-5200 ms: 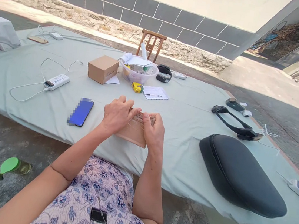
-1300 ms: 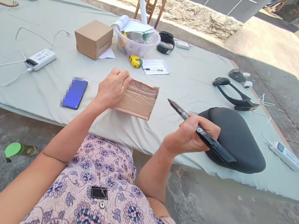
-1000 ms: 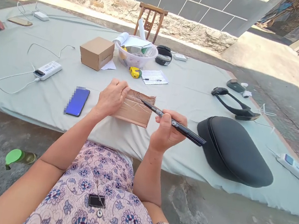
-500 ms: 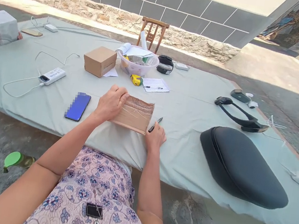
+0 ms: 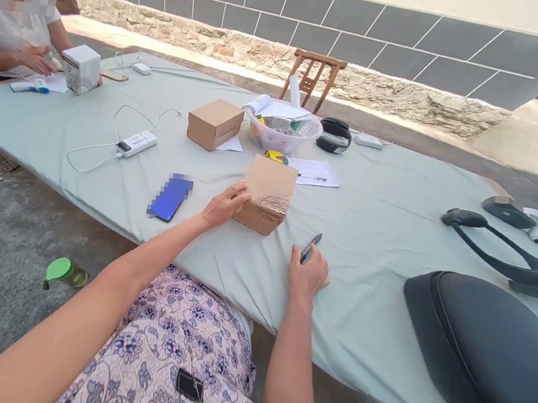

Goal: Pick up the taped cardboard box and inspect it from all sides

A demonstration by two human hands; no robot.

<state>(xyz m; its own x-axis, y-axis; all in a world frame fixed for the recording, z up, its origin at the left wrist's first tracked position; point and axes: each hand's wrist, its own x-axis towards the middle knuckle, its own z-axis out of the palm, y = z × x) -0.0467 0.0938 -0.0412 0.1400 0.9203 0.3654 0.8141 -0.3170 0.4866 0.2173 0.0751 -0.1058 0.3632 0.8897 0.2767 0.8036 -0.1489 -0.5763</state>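
Observation:
A small cardboard box (image 5: 271,179) stands on the cloth-covered table in front of me, dark pen lines scribbled across its near side. My left hand (image 5: 226,206) grips the box at its left side. To the right of the box, my right hand (image 5: 309,273) rests at the cloth, its fingers closed around a dark marker (image 5: 311,248) that points up and away. A phone (image 5: 171,198) lies left of my left hand. Behind the box, a yellow tape measure (image 5: 276,157) is partly hidden, beside a paper sheet (image 5: 321,172) with a pen on it.
Another cardboard box (image 5: 214,125) and a basin (image 5: 283,138) of papers stand farther back. A white power bank (image 5: 137,143) with a cable lies left. A black padded seat (image 5: 483,355) and a black headset (image 5: 499,249) lie right. A person (image 5: 15,36) sits far left by a white box (image 5: 82,70).
The box has been turned and set on the table, its scribbled side now towards me. My left hand has shifted to its side. My right hand, with the marker, is now apart from it.

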